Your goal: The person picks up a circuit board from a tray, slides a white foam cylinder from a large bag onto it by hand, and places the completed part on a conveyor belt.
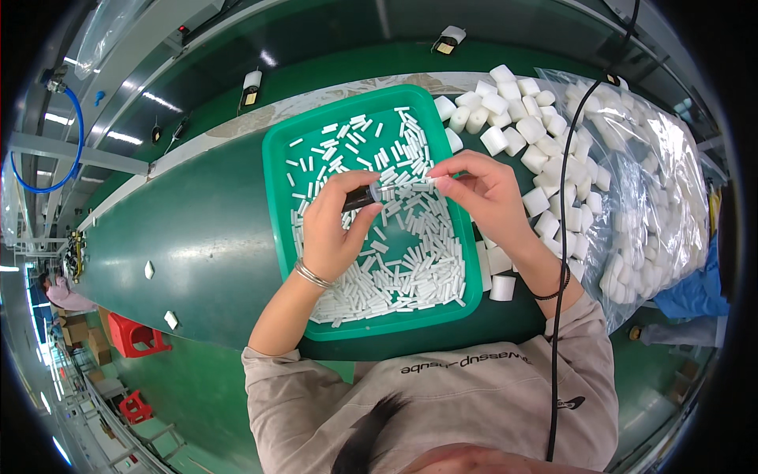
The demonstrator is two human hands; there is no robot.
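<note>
My left hand [328,229] is closed around a short black cylindrical tool [359,198] with a thin pale tip pointing right. The tool's exact kind does not show clearly. At the end of that tip, my right hand [491,193] pinches a small white stick [429,180] between thumb and forefinger. Both hands hover over a green plastic tray [273,189]. Inside it lie many loose white sticks [395,288], heaped most thickly toward the near side and the right.
White cylinders [505,103], much larger, are piled right of the tray, beside a clear plastic bag [655,182] of more. A black cable [563,197] hangs across the right side. Two white pieces [149,269] lie on the green table [205,229]. Red stools [134,335] stand at left.
</note>
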